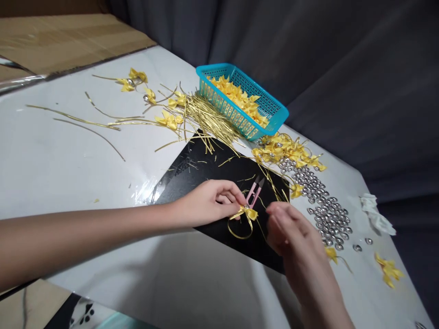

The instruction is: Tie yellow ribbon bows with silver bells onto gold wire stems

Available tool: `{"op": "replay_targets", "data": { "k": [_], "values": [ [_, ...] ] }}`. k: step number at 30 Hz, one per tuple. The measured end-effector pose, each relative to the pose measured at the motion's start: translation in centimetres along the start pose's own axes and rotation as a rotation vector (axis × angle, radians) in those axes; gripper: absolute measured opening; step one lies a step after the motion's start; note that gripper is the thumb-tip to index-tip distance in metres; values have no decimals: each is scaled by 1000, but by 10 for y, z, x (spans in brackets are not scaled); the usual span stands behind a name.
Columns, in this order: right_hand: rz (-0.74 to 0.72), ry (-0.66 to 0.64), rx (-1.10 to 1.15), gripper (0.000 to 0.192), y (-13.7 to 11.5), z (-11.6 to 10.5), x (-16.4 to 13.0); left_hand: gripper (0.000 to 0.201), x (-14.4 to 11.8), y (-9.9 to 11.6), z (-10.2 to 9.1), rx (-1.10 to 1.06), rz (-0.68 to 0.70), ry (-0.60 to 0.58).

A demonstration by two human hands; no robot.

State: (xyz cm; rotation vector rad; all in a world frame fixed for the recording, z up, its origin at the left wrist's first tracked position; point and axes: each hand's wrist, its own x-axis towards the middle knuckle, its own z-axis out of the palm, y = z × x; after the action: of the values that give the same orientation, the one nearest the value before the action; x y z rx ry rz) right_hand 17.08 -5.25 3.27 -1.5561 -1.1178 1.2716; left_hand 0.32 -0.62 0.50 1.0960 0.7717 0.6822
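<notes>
Open white counter [51, 164] across the left and centre-left of the frame, crossed only by a few thin gold wires [89, 123]. Free strip also along the lower centre, in front of the black mat [206, 164]. Blocked at upper centre by the blue basket [240, 98] and the heap of gold wire pieces [206, 119] just beside it. Crowded to the right of the mat: yellow bows [284, 151], then a dense field of silver beads [325, 210]. Pink snips [254, 192] lying on the mat between left hand [209, 201] and right hand [291, 233]. Narrow gap there.
</notes>
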Motion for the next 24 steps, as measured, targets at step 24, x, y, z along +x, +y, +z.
{"op": "replay_targets", "data": {
  "k": [24],
  "values": [
    [-82,2,-167,40,3,2,0,10,-4,-1,-2,145,33,-51]
  ]
}}
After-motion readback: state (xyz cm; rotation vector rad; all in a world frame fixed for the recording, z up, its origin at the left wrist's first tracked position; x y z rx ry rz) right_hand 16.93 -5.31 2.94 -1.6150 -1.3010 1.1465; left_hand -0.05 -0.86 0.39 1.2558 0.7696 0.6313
